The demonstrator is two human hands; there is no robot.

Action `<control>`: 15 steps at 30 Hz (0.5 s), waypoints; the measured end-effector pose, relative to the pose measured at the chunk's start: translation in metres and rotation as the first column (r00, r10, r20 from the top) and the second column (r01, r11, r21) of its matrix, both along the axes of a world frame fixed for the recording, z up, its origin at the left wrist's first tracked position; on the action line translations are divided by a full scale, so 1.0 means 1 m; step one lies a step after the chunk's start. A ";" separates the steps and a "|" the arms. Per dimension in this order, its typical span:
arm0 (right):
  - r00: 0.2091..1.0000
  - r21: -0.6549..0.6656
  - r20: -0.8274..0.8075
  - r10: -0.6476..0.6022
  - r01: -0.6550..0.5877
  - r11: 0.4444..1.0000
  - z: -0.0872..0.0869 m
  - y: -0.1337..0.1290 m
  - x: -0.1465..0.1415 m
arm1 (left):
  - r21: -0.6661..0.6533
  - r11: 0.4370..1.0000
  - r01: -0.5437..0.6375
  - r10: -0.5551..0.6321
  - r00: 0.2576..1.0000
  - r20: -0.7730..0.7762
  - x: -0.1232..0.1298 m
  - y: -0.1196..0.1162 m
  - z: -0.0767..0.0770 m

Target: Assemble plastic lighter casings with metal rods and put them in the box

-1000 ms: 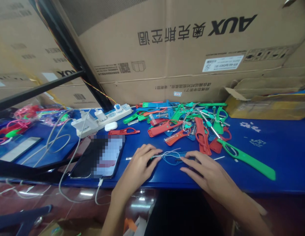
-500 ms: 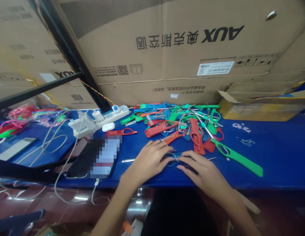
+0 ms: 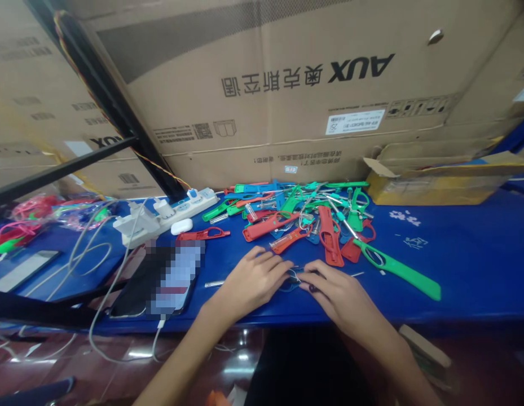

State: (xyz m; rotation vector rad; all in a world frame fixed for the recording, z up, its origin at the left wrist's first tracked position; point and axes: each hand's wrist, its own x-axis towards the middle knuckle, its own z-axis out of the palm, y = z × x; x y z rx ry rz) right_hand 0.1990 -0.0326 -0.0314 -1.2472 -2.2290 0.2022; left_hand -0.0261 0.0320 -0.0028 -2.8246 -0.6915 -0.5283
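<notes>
Near the table's front edge, my left hand (image 3: 255,277) and my right hand (image 3: 335,287) meet over a blue plastic piece (image 3: 289,283) with thin white wires. Fingers of both hands are closed on it, and they cover much of it. A silvery metal tube (image 3: 214,284) sticks out to the left of my left hand. Just behind my hands lies a heap of red, green and blue plastic casings, among them an orange-red one (image 3: 288,241) and a red one (image 3: 330,237). A long green casing (image 3: 403,270) lies to the right.
A phone (image 3: 177,282) with a cable, a white power strip (image 3: 188,208) and a white earphone case (image 3: 181,226) are on the left. Behind stands a large cardboard box (image 3: 262,124); an open carton (image 3: 431,189) is at the back right. A black metal frame (image 3: 118,107) rises at left.
The camera view has shifted slightly. Both hands remain together at the blue piece, with small changes in finger position.
</notes>
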 end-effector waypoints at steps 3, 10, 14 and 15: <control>1.000 0.005 -0.003 -0.001 0.001 1.000 -0.001 0.000 0.000 | 0.057 0.998 0.038 -0.039 0.999 0.017 -0.001 0.001 -0.004; 0.999 0.035 0.030 -0.014 0.013 0.999 -0.002 0.001 -0.001 | 0.176 0.981 0.084 -0.085 0.996 0.002 0.000 0.000 -0.010; 1.000 -0.010 0.012 -0.001 0.001 1.000 0.000 0.001 -0.001 | 0.148 0.988 0.054 -0.057 0.998 0.017 0.001 0.000 -0.012; 1.000 -0.017 0.008 0.003 -0.003 1.000 0.000 0.002 -0.001 | 0.117 0.992 0.041 -0.046 0.998 0.041 0.002 0.000 -0.013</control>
